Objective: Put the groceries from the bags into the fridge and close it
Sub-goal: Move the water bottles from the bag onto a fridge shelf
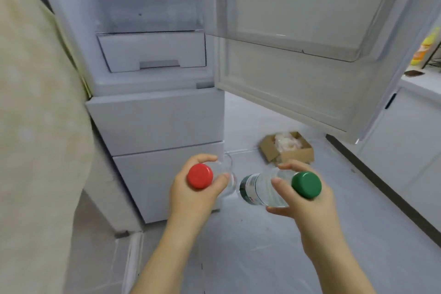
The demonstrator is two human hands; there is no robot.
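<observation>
Holding two bottles in front of the open fridge [152, 59] rn. My left hand [193, 196] has its grip clamped round the top of the red-cap bottle [200, 176]: cap faces the cam, clear body points down and away toward the lower fridge drawers [157, 124]. The right hand [310, 207] grip is clamped on the green-cap bottle [259, 188], thumb on the near side, fingers over the far side. That one is tilted, cap toward me, label end pointing left at the red-cap bottle. Their far ends sit v. close; can't tell if they touch. Both bottles are up in the air over the floor [238, 250], lower than the open compartment, not inside yet.

The fridge door [298, 88] stands open to the right w/ a clear door bin [310, 48] on it. A cardboard box [290, 154] w/ smth pale in it sits on the floor beyond my right hand, below the door. Far right there's a tabletop [422, 79] w/ a yellow bottle [427, 48]. Pale cloth [35, 126] fills the left edge.
</observation>
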